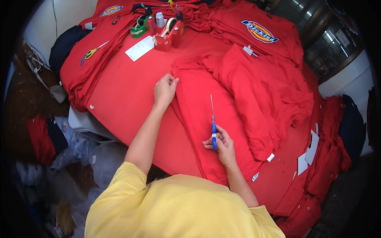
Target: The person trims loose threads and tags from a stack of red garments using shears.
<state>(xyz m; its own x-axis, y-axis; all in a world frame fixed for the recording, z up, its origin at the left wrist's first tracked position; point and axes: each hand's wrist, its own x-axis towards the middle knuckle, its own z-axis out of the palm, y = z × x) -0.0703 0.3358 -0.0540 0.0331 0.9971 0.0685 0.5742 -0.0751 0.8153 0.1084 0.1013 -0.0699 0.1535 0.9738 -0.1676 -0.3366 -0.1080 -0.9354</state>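
My right hand (223,148) grips blue-handled scissors (214,129), seen edge-on, with the blades together and pointing away from me. They are over a red garment (198,103) laid out on the red-covered table. At the far left edge of that garment, my left hand (164,92) is closed, thumb and fingertips pinching the cloth. A bunched part of red cloth (262,95) lies on the right, with a small white label (270,157) at its near end.
Stacked red shirts (254,23) with printed logos line the far side. Yellow-handled scissors (90,53) lie on the left pile. A red tape dispenser (168,37), a green one (139,27) and a white paper (139,48) sit farther back. White cards (311,146) lie right.
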